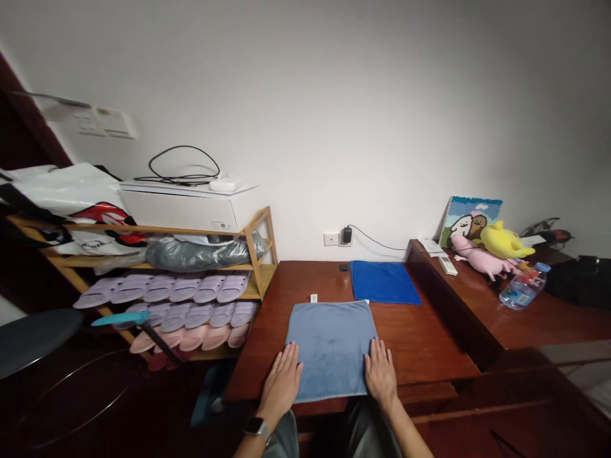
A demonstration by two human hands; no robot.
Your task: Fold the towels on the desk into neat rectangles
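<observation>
A brown desk [429,343] stands before a pale wall [305,114]. The left hand [281,376] and right hand [380,375], forearms cut off below, lie at the sides of a grey-blue cloth [331,350] on the near part, fingers extended, released. Just beyond is a blue cloth [386,282]; whether they touch is unclear. A rack [252,267] flanks left, a bottle [524,289] right; dark things [580,280] farther right blur.

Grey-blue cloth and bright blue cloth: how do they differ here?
The grey-blue cloth is muted; the bright blue cloth is vivid. The left hand and right hand rest at the grey-blue cloth's sides; neither touches the bright blue cloth. The grey-blue cloth lies at the table's near edge, the bright blue cloth nearer the wall. Both lie flat.
</observation>
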